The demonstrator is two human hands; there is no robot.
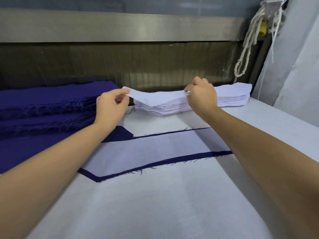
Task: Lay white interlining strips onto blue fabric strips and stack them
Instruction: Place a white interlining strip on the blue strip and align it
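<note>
A stack of white interlining strips lies at the back of the table. My left hand pinches the left tip of the top white strip, lifted slightly off the stack. My right hand pinches the same strip further right. In front, on the table, a blue fabric strip lies with a white interlining strip laid on it, blue showing along its edges. A pile of blue fabric strips sits at the left.
The white table cover spreads toward me. A dark panel and metal rail run behind the stacks. White cords hang at the back right beside a grey sheet.
</note>
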